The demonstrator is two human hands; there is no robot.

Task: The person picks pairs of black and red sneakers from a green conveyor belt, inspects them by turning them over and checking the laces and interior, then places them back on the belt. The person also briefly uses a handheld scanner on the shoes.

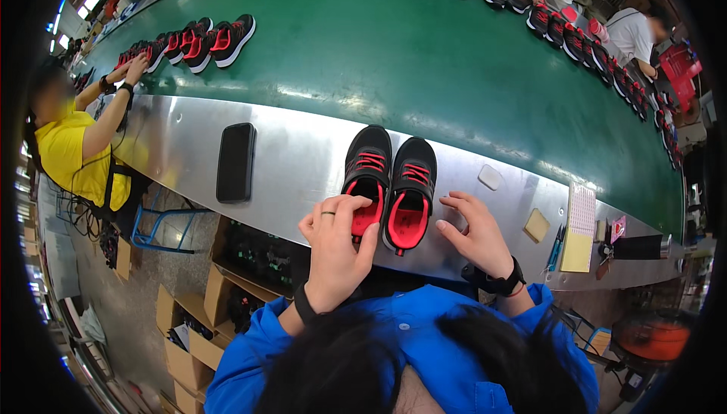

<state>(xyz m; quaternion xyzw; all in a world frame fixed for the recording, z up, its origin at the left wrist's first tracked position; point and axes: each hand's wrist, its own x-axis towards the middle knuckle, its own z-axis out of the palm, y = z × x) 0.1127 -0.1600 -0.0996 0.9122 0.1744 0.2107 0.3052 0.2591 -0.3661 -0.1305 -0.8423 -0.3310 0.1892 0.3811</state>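
Two black sneakers with red laces and red-pink linings stand side by side on the metal ledge in front of me, toes pointing away. The left sneaker (369, 153) has my left hand (337, 251) at its heel, thumb and forefinger apart over the opening. Whether the fingertips touch it I cannot tell. Just right of the right sneaker (413, 179), my right hand (478, 236) hovers with its fingers spread and nothing in it.
A black phone (235, 163) lies to the left. On the right are a white oval piece (491, 177), a tan block (536, 225), pens (556, 247) and a notepad (578, 228). Beyond runs a green belt (326, 43) with more sneakers (231, 39). A yellow-shirted person (76, 141) works at left.
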